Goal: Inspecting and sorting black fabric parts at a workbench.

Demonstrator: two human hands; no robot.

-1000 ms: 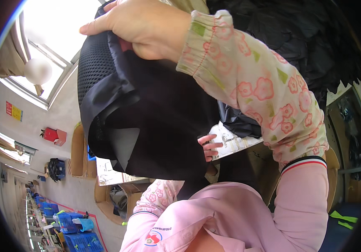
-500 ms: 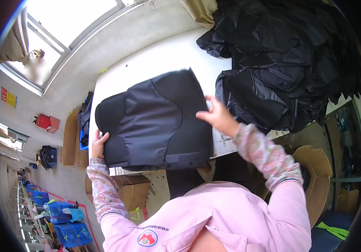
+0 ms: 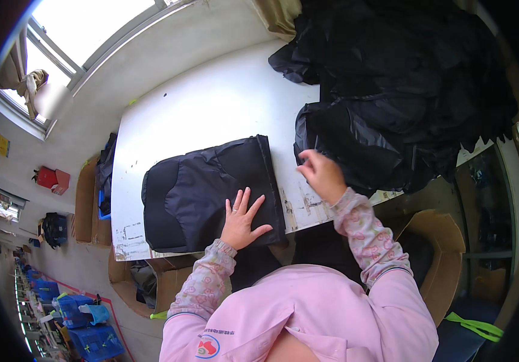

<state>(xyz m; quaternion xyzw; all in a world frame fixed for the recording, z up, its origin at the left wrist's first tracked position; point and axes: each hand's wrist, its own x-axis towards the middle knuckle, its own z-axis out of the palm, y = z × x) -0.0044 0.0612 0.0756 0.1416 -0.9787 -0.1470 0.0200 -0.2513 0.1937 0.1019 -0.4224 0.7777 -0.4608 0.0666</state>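
A black sewn fabric piece with smooth and matte panels lies flat on the white table, its near edge at the table's front edge. My left hand rests palm down on its near right part, fingers spread. My right hand is off the piece, by the near left edge of a big heap of black fabric pieces. Its thumb and forefinger are a little apart and nothing shows between them; the other fingers are partly hidden. I cannot tell whether it touches the heap.
Below the table's front edge stand an open cardboard box with dark cloth in it and another cardboard box at right. A tall carton stands beyond the table's left end. Blue baskets are at lower left.
The fabric piece, held at both sides before, now lies flat nearer the front edge, turned slightly. My left hand moved from its left edge onto its top; my right hand let go of its right edge.
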